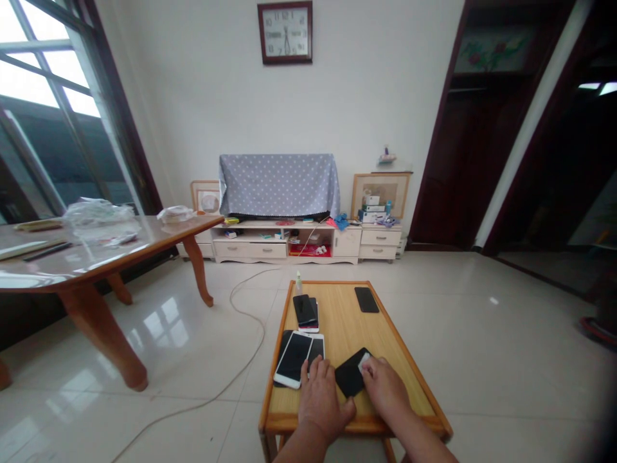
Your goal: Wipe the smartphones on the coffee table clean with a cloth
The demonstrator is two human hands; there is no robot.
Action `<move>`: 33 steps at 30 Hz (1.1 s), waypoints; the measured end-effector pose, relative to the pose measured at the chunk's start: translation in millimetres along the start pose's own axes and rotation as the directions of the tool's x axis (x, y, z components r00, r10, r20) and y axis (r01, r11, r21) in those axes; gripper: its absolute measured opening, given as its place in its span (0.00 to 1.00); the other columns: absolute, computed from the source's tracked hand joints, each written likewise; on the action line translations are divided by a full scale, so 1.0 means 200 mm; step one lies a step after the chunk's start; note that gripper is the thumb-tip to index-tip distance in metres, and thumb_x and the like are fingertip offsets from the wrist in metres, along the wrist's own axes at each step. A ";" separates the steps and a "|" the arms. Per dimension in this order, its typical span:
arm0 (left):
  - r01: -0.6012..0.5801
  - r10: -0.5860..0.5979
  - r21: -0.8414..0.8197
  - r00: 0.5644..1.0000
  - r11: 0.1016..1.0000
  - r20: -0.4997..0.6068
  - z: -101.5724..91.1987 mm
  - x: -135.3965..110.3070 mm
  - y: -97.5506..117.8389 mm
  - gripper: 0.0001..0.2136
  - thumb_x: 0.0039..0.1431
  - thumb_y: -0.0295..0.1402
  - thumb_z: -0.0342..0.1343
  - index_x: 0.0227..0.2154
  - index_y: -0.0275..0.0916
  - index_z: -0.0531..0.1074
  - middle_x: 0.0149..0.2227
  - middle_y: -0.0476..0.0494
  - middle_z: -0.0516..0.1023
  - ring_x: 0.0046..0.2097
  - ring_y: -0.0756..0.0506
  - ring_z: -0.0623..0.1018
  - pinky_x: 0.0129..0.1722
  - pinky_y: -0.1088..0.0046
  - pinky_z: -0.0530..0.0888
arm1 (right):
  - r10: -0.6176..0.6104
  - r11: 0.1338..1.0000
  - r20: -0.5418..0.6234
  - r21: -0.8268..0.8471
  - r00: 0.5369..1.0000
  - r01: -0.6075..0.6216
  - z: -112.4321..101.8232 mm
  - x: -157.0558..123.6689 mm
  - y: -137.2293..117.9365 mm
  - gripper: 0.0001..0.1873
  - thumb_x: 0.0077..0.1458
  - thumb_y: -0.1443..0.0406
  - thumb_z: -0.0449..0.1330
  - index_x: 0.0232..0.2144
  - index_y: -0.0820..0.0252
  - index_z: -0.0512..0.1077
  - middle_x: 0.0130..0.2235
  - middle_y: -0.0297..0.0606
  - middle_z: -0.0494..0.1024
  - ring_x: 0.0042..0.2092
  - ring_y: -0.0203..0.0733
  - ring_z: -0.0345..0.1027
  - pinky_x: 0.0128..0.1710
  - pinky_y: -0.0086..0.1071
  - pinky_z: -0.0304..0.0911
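Note:
On the small wooden table (332, 308), a black phone (348, 378) lies tilted near the front edge. My right hand (385, 389) pinches a small white wipe (364, 362) and presses it against the phone's upper right part. My left hand (322, 395) rests with fingers stretched out, its thumb at the phone's lower left edge. Its fingertips touch or nearly touch a white-framed phone (317, 348). Beside that lies a larger white phone (292, 360), overlapping a dark one. Further back are stacked dark phones (304, 310) and a clear bottle (298, 283).
Another black phone (367, 299) lies at the table's far right. To the left stands a big glass-topped table (159, 238) with plastic bags. A cable (250, 315) snakes over the tiled floor. A low white cabinet (250, 250) lines the wall.

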State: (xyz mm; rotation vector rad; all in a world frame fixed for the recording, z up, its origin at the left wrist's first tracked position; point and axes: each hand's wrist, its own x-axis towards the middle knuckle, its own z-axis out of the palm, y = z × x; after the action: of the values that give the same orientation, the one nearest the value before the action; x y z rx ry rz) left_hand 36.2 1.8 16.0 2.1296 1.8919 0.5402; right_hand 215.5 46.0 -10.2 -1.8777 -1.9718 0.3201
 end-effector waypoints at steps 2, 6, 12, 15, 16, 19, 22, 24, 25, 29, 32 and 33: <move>0.000 0.000 -0.006 1.000 1.000 0.000 0.00 0.00 0.00 0.32 0.50 0.54 0.53 0.54 0.39 0.71 0.62 0.36 0.67 0.69 0.34 0.55 0.70 0.53 0.36 | -0.034 0.999 0.031 0.004 0.999 0.033 0.03 -0.01 -0.05 0.10 0.61 0.65 0.54 0.33 0.55 0.75 0.36 0.38 0.75 0.37 0.39 0.69 0.36 0.29 0.54; -0.002 0.002 0.006 1.000 1.000 0.017 0.00 0.00 -0.01 0.30 0.53 0.52 0.50 0.54 0.39 0.71 0.62 0.37 0.67 0.69 0.35 0.55 0.70 0.54 0.38 | -0.165 0.983 0.121 0.099 0.979 0.154 0.09 -0.04 -0.11 0.10 0.58 0.68 0.53 0.29 0.55 0.74 0.33 0.35 0.74 0.36 0.37 0.69 0.35 0.28 0.52; 0.004 -0.004 0.012 1.000 1.000 0.014 -0.01 0.00 0.00 0.33 0.49 0.55 0.53 0.54 0.40 0.71 0.62 0.37 0.67 0.69 0.34 0.55 0.70 0.54 0.36 | 0.017 0.993 0.045 0.118 0.999 -0.022 0.01 0.07 0.04 0.07 0.58 0.64 0.56 0.30 0.56 0.73 0.32 0.35 0.76 0.35 0.39 0.68 0.34 0.29 0.53; 0.005 -0.005 0.005 1.000 1.000 0.025 -0.01 0.00 0.00 0.32 0.49 0.55 0.52 0.54 0.40 0.71 0.61 0.37 0.67 0.69 0.34 0.54 0.70 0.54 0.36 | 0.028 0.995 0.055 0.099 0.998 -0.033 0.02 0.05 0.03 0.09 0.59 0.62 0.56 0.29 0.57 0.72 0.31 0.36 0.76 0.34 0.39 0.68 0.34 0.29 0.53; 0.004 -0.004 0.002 1.000 1.000 0.027 -0.01 0.00 0.00 0.32 0.50 0.55 0.52 0.54 0.40 0.71 0.62 0.37 0.67 0.69 0.34 0.54 0.70 0.54 0.36 | -0.005 0.995 0.077 0.103 0.997 -0.003 0.04 0.02 0.00 0.08 0.59 0.62 0.56 0.29 0.57 0.72 0.32 0.36 0.76 0.34 0.39 0.69 0.34 0.29 0.53; 0.008 -0.008 -0.003 1.000 1.000 0.025 -0.01 0.00 0.00 0.31 0.52 0.52 0.51 0.54 0.39 0.71 0.63 0.36 0.66 0.69 0.35 0.54 0.70 0.55 0.37 | -0.117 0.984 0.150 0.153 0.982 0.094 0.08 -0.04 -0.06 0.06 0.56 0.66 0.56 0.29 0.56 0.73 0.33 0.35 0.77 0.36 0.39 0.70 0.34 0.28 0.54; 0.012 -0.012 -0.006 1.000 1.000 0.020 -0.02 0.00 0.00 0.31 0.51 0.52 0.51 0.54 0.39 0.71 0.62 0.36 0.67 0.69 0.34 0.55 0.69 0.54 0.38 | -0.085 0.980 0.149 0.194 0.985 0.055 0.05 -0.01 -0.03 0.06 0.56 0.65 0.57 0.29 0.56 0.73 0.32 0.34 0.78 0.36 0.39 0.70 0.34 0.28 0.54; 0.010 -0.010 -0.008 1.000 1.000 0.016 -0.03 -0.01 0.01 0.33 0.49 0.53 0.52 0.54 0.39 0.71 0.61 0.36 0.68 0.68 0.33 0.55 0.70 0.53 0.39 | 0.018 0.984 0.094 0.173 0.995 -0.034 -0.01 0.04 0.04 0.07 0.57 0.63 0.56 0.29 0.56 0.73 0.32 0.34 0.78 0.35 0.39 0.70 0.33 0.28 0.54; 0.009 -0.009 -0.006 1.000 1.000 0.015 -0.03 -0.01 0.01 0.33 0.49 0.53 0.53 0.54 0.39 0.71 0.61 0.36 0.68 0.68 0.33 0.56 0.70 0.54 0.39 | 0.066 0.985 0.063 0.154 0.996 -0.075 -0.04 0.07 0.07 0.08 0.58 0.62 0.56 0.29 0.56 0.73 0.32 0.35 0.78 0.34 0.40 0.70 0.33 0.28 0.53; 0.015 -0.015 0.024 1.000 1.000 0.024 -0.04 -0.01 0.02 0.32 0.49 0.52 0.53 0.55 0.40 0.71 0.61 0.37 0.68 0.68 0.34 0.56 0.70 0.55 0.39 | 0.120 0.989 0.013 0.087 0.993 -0.121 -0.06 0.07 0.10 0.10 0.60 0.62 0.55 0.27 0.56 0.72 0.31 0.35 0.77 0.34 0.40 0.70 0.32 0.29 0.52; 0.015 -0.016 0.028 1.000 0.999 0.015 -0.03 0.00 0.02 0.30 0.51 0.51 0.51 0.54 0.40 0.71 0.61 0.38 0.68 0.68 0.34 0.56 0.70 0.55 0.40 | 0.023 0.997 0.050 0.073 0.999 -0.027 0.01 -0.02 0.01 0.09 0.61 0.62 0.55 0.29 0.56 0.72 0.32 0.35 0.77 0.35 0.39 0.70 0.33 0.29 0.52; 0.014 -0.015 0.023 1.000 1.000 0.007 -0.02 0.00 0.02 0.30 0.52 0.52 0.50 0.54 0.39 0.71 0.62 0.38 0.68 0.68 0.34 0.56 0.70 0.55 0.41 | -0.017 0.997 0.064 0.077 0.998 0.012 0.03 -0.05 -0.02 0.07 0.59 0.63 0.57 0.30 0.55 0.72 0.33 0.34 0.77 0.35 0.38 0.70 0.33 0.29 0.52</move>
State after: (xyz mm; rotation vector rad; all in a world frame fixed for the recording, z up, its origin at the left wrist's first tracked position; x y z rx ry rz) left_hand 37.4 0.4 21.7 2.1278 1.9178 0.5097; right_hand 209.3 37.2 -15.1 -1.8258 -1.9851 0.4512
